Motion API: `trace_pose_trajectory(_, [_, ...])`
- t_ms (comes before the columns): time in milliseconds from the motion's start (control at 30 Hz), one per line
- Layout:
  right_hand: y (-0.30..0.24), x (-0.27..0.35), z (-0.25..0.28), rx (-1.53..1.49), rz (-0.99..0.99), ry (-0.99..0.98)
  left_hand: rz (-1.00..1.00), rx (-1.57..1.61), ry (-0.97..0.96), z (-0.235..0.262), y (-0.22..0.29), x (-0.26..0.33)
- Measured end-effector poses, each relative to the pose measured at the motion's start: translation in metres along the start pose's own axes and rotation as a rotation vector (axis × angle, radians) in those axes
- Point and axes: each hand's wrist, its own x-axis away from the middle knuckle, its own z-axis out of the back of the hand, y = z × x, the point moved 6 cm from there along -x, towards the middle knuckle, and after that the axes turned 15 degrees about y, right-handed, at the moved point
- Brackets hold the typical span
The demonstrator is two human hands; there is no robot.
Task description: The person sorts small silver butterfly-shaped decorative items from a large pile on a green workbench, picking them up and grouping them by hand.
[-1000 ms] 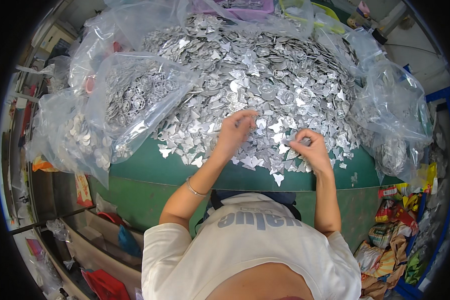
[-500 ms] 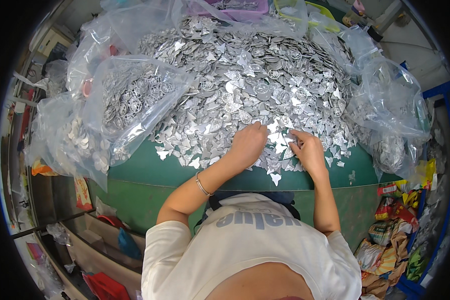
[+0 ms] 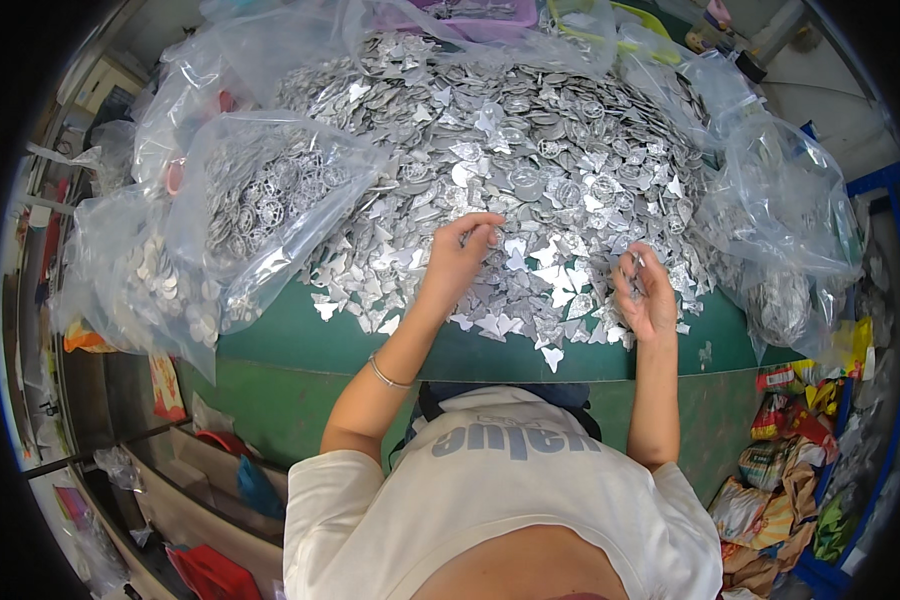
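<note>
A broad heap of small flat silvery metal pieces [image 3: 530, 180] covers the green table [image 3: 270, 335]; some are butterfly-like shapes, others round or oval with openwork. Over the heap's near left part, my left hand [image 3: 460, 258] has thumb and forefinger drawn together; whatever may be between them is too small to make out. My right hand [image 3: 645, 295] hovers at the near right of the heap, its fingers loosely curled and apart, with nothing visible in them. Brighter butterfly-shaped pieces [image 3: 560, 280] lie between the two hands. One single piece [image 3: 552, 357] rests near the table's front edge.
At the left, clear plastic bags hold openwork round pieces [image 3: 270, 195] and pale discs [image 3: 170, 275]. Another clear bag [image 3: 785, 220] sits at the right. Behind the heap stand a purple basket [image 3: 460, 28] and a yellow-green basket [image 3: 645, 25]. Colourful packages [image 3: 770, 480] lie below right.
My hands have moved apart: the left went left and a little farther up the heap, the right went right, turned and loosened its fingers. The bright pieces between them are uncovered.
</note>
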Motion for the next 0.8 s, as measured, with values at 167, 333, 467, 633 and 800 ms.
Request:
trace_pose_trajectory(167, [-0.008, 0.008, 0.006, 1.117, 0.622, 0.04, -0.542, -0.891, 0.177, -0.008, 0.024, 0.013])
trace_pose_trajectory(333, [-0.002, 0.02, -0.008, 1.572, 0.808, 0.126, -0.53, -0.942, 0.144, -0.011, 0.02, 0.011])
trace_pose_trajectory(467, [-0.008, 0.007, 0.005, 1.453, 0.81, 0.18, -0.23, -0.183, -0.007, 0.001, 0.004, 0.0])
trace_pose_trajectory(633, [-0.002, 0.015, 0.005, 1.495, 0.844, 0.064, 0.502, 0.937, -0.177, -0.013, -0.002, 0.011])
trace_pose_trajectory(800, [-0.007, 0.016, -0.001, 1.525, 0.738, 0.03, 0.565, 1.093, -0.086, -0.015, -0.002, 0.015])
